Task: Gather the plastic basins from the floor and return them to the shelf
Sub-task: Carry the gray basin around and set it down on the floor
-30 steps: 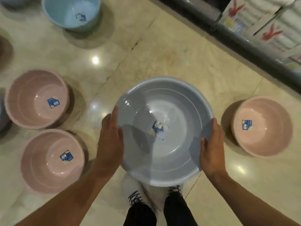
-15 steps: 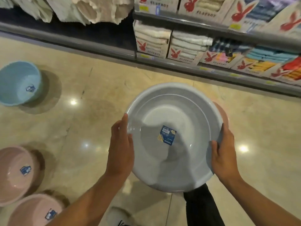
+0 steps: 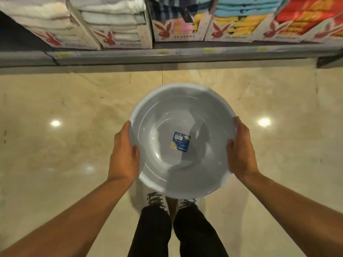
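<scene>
A round grey plastic basin (image 3: 163, 115) with a blue label at its bottom is held level in front of me, above my feet. My left hand (image 3: 124, 154) grips its left rim, thumb inside the bowl. On the opposite rim, my right hand (image 3: 241, 151) holds it the same way. The basin is empty. No other basins are in view.
A low shelf (image 3: 167, 54) runs across the top, stacked with boxed folded towels (image 3: 115, 21) in white, yellow, blue and red. Glossy beige floor tiles (image 3: 65, 145) spread between me and the shelf. My shoes and dark trousers show below the basin.
My view has swung right, away from the pink and blue basins on the floor, to face the towel shelf square on. Both hands have kept hold of the grey basin throughout.
</scene>
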`<state>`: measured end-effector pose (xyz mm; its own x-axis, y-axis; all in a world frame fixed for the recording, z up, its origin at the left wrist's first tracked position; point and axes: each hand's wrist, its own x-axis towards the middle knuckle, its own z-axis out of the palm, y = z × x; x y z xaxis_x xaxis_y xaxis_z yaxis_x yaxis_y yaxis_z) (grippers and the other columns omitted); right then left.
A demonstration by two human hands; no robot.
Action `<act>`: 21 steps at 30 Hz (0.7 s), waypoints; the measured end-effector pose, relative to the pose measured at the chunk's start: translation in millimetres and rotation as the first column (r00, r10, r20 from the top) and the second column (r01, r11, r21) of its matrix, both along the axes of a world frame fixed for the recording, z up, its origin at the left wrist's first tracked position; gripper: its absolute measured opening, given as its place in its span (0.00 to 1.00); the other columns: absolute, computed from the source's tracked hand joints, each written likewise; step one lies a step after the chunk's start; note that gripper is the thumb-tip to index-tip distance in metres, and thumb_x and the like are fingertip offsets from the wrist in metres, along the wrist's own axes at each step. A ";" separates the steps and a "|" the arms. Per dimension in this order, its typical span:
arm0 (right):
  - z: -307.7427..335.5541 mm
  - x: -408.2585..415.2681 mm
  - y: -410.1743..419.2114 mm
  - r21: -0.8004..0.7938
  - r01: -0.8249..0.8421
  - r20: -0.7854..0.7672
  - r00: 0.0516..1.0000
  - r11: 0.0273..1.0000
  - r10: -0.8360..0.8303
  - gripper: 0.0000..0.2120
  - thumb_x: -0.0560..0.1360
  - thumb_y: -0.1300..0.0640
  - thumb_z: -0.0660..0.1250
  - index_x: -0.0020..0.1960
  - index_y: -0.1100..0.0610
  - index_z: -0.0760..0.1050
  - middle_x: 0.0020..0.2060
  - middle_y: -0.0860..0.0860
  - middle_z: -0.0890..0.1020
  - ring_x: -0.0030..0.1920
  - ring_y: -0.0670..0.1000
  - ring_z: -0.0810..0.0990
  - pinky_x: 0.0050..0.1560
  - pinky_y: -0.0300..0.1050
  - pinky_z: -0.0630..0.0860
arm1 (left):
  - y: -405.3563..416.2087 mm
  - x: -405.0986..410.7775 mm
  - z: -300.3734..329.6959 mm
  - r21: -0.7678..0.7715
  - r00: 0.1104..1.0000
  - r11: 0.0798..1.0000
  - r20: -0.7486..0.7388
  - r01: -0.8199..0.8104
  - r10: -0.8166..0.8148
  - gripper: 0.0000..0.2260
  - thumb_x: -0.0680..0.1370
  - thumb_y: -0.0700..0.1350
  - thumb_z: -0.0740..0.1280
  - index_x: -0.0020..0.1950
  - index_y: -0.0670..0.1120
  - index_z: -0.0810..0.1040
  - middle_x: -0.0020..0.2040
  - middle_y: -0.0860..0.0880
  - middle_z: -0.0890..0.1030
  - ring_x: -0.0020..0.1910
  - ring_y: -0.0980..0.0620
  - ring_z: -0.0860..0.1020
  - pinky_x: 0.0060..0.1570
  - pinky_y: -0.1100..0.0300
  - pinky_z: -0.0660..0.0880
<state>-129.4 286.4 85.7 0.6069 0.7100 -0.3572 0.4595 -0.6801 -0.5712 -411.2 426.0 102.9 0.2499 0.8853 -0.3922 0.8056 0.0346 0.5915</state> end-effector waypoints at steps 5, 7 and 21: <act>-61.5 6.5 0.6 -0.011 0.024 0.029 0.999 1.000 -0.024 0.30 0.83 0.64 0.56 0.82 0.52 0.53 0.77 0.50 0.63 0.54 0.43 0.72 0.50 0.40 0.73 | 3.5 19.1 -63.6 0.030 0.999 1.000 0.032 -0.004 0.003 0.29 0.82 0.35 0.60 0.81 0.48 0.56 0.77 0.46 0.64 0.70 0.56 0.64 0.65 0.68 0.59; -79.6 7.8 1.6 -0.018 0.028 0.054 0.998 0.999 -0.027 0.29 0.82 0.63 0.57 0.82 0.52 0.55 0.76 0.51 0.65 0.60 0.42 0.70 0.57 0.45 0.74 | 6.2 17.9 -87.1 0.053 1.000 0.998 0.011 -0.018 0.018 0.28 0.82 0.37 0.59 0.81 0.47 0.55 0.78 0.47 0.65 0.74 0.50 0.65 0.70 0.64 0.60; -162.5 3.1 -10.4 0.090 0.106 -0.113 0.989 0.990 -0.095 0.36 0.81 0.54 0.62 0.80 0.35 0.47 0.72 0.42 0.62 0.58 0.26 0.70 0.51 0.34 0.77 | 8.1 24.9 -183.6 0.031 0.995 1.000 0.104 0.000 -0.003 0.32 0.82 0.40 0.62 0.82 0.51 0.50 0.75 0.57 0.59 0.60 0.86 0.57 0.55 0.85 0.60</act>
